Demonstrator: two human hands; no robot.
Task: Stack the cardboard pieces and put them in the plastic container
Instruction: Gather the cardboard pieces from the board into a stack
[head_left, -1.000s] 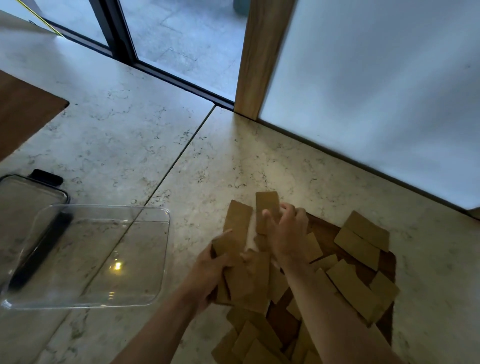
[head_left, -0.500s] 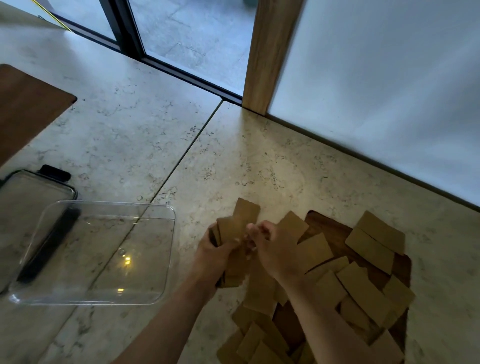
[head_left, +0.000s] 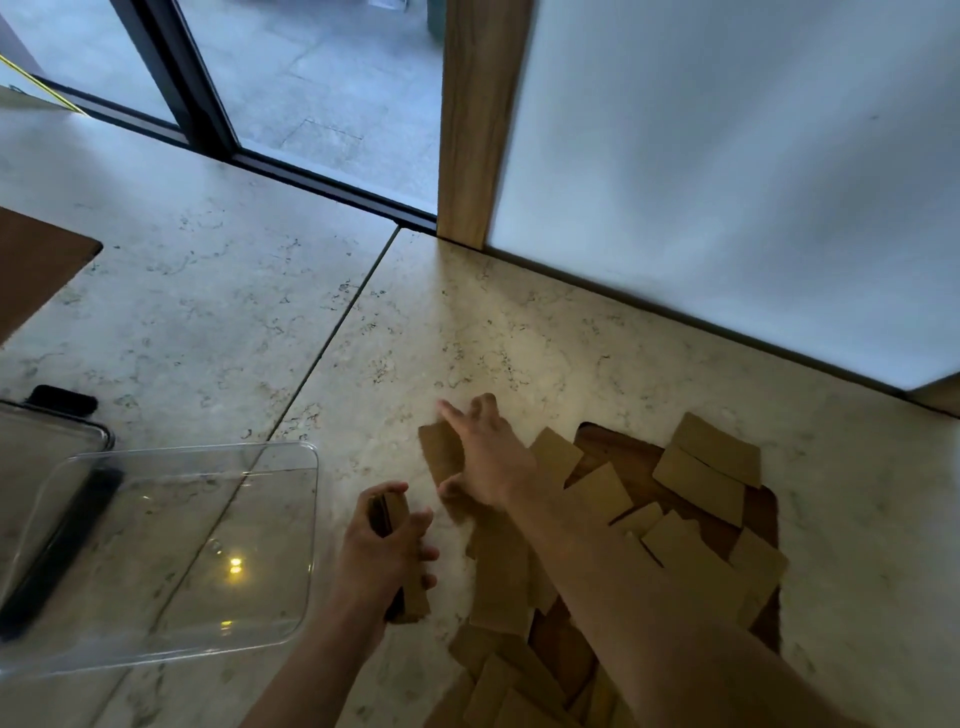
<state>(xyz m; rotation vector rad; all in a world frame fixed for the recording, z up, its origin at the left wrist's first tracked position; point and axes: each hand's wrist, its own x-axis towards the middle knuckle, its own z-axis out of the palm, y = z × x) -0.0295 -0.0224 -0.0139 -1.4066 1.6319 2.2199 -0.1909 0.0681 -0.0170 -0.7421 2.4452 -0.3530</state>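
Observation:
Several brown cardboard pieces (head_left: 696, 480) lie scattered on a dark wooden board (head_left: 621, 452) on the stone floor. My left hand (head_left: 384, 551) is shut on a small stack of cardboard pieces (head_left: 413, 597), held on edge just right of the clear plastic container (head_left: 182, 452). My right hand (head_left: 483, 457) reaches forward with fingers spread, resting on a loose cardboard piece (head_left: 439, 452) at the far left edge of the pile. The container holds nothing.
The container's lid (head_left: 47, 441) with black clips lies at the far left, partly under the container. A brown mat (head_left: 36, 260) is further back left. A wooden post (head_left: 480, 119), a white wall and a glass door stand behind.
My hands have come apart. The left has drawn back toward me with the stack, and the right has stretched forward onto a loose piece.

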